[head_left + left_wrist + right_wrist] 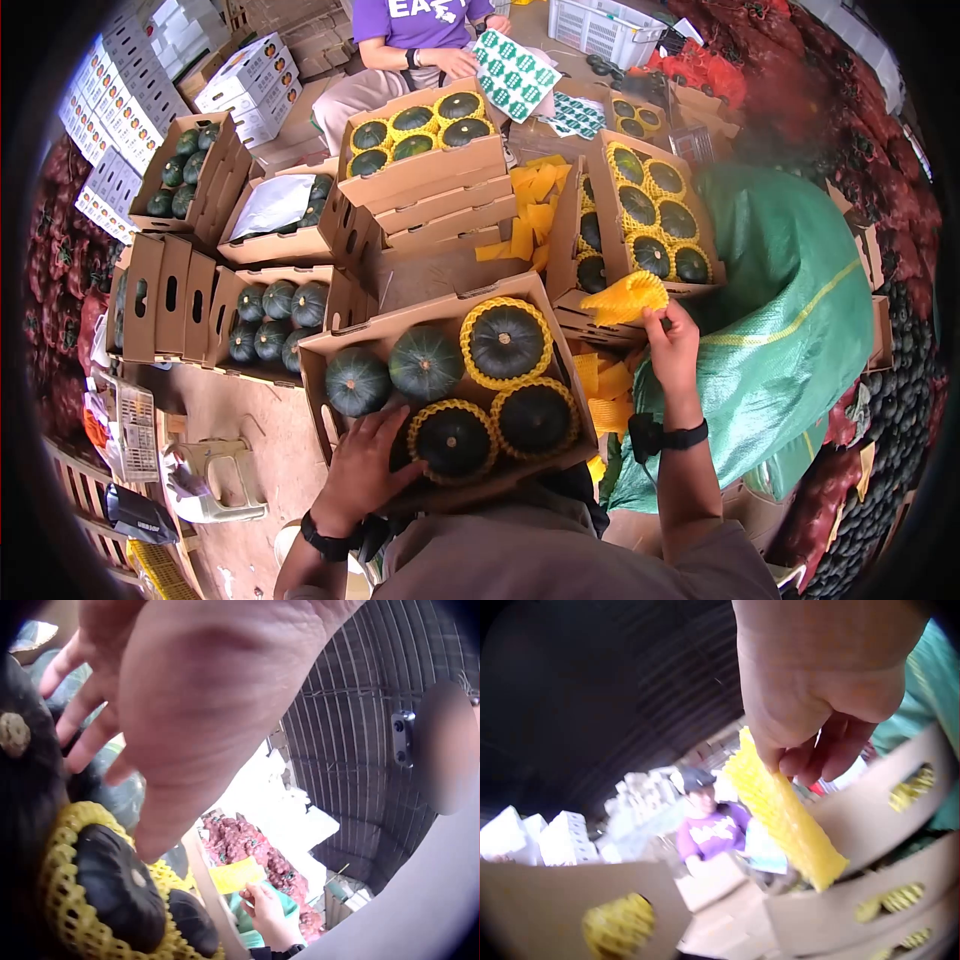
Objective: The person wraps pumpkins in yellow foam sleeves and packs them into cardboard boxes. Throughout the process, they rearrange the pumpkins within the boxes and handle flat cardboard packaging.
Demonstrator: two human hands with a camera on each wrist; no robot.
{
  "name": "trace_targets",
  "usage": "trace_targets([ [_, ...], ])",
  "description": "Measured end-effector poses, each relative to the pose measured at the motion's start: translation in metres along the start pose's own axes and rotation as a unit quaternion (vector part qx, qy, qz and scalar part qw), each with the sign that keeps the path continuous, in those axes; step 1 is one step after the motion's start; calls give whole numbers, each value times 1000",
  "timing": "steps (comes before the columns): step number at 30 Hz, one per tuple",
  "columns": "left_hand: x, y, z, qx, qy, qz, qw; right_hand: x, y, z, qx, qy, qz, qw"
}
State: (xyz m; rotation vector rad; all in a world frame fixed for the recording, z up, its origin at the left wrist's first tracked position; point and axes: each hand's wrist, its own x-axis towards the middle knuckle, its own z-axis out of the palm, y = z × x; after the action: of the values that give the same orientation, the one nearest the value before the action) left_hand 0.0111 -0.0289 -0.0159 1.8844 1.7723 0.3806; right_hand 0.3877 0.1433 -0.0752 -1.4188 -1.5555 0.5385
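My right hand (672, 345) pinches a yellow foam net sleeve (628, 298) by one end, raised to the right of the near cardboard box (320, 385). In the right wrist view the sleeve (784, 814) hangs flattened from thumb and fingers. Over the front left of that box rests my left hand (362, 470), fingers spread, thumb at a netted dark green squash (452, 442). The hand hides what is in that corner. Two more netted squashes (507, 342) sit on the right, and two bare squashes (425, 362) at the back left.
Beyond stands a stack of boxes with netted squashes (450, 190); another netted box (705, 225) is at right. Bare squashes fill a box (270, 365) at left. A green sack (790, 330) bulges near my right arm. A seated person (430, 50) holds a label sheet (515, 75).
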Motion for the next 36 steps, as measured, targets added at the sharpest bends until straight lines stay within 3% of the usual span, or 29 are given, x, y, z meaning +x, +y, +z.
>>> trace_targets([
  [2, 11, 25, -10, -131, 76, 4, 988, -17, -76, 6, 209, -74, 96, 970],
  [4, 24, 52, -22, -160, 92, 116, 976, -38, -123, 11, 94, -225, -107, 964],
  [6, 37, 47, -2, -260, 73, 254, 929, -54, -147, 26, 128, -315, -274, 899],
  [8, 28, 49, 5, -377, 24, 190, 906, -59, -152, 26, 222, -348, -229, 882],
  [9, 25, 53, 8, -346, 54, 179, 919, -65, -150, 30, 383, -344, -56, 855],
  [10, 22, 58, 11, -316, 80, 168, 930, -70, -164, 29, 499, -341, 136, 785],
  [12, 17, 57, 8, -244, 106, 163, 950, -75, -154, 32, 373, -445, 158, 799],
  [14, 19, 49, 0, -162, 112, 178, 964, -71, -159, 26, 220, -506, 4, 834],
  [15, 19, 40, 3, -171, 114, 170, 964, -68, -163, 23, 240, -555, 70, 793],
  [18, 19, 37, 8, -107, 115, 176, 972, -69, -151, 37, 191, -629, 19, 753],
  [19, 20, 44, 6, -97, 109, 199, 969, -71, -152, 43, 121, -628, -8, 769],
  [22, 24, 60, 15, -68, 261, 182, 946, -85, -149, 61, 321, -436, 67, 838],
  [23, 26, 71, 12, -45, 313, 171, 933, -87, -152, 73, 355, -295, 100, 882],
  [24, 27, 82, 6, -20, 362, 161, 918, -88, -151, 85, 415, -143, 135, 888],
  [25, 27, 83, 16, -112, 258, 175, 943, -88, -155, 89, 394, -119, 95, 906],
  [26, 32, 88, 27, -245, 210, 181, 929, -88, -158, 92, 372, -94, 56, 922],
  [27, 35, 78, 29, -284, 189, 186, 921, -95, -149, 92, 464, -117, 52, 877],
  [28, 38, 66, 31, -323, 167, 193, 911, -95, -146, 93, 459, -112, 78, 878],
  [29, 41, 54, 34, -465, 130, 140, 864, -93, -145, 94, 456, -105, 103, 878],
  [30, 42, 48, 35, -658, 18, 90, 747, -91, -141, 94, 452, -97, 129, 878],
  [31, 38, 45, 32, -658, -48, 94, 746, -83, -126, 94, 465, -106, 155, 865],
  [32, 36, 43, 27, -655, -111, 100, 741, -77, -114, 92, 564, -202, 232, 766],
  [33, 34, 44, 23, -605, -129, 86, 781, -74, -104, 88, 643, -292, 303, 640],
  [34, 32, 39, 25, -638, -106, 57, 760, -74, -107, 85, 699, -371, 366, 490],
  [35, 31, 33, 29, -668, -85, 28, 739, -87, -117, 70, 567, -335, 355, 664],
  [36, 32, 29, 31, -696, -64, 0, 715, -96, -120, 58, 585, -332, 317, 669],
])
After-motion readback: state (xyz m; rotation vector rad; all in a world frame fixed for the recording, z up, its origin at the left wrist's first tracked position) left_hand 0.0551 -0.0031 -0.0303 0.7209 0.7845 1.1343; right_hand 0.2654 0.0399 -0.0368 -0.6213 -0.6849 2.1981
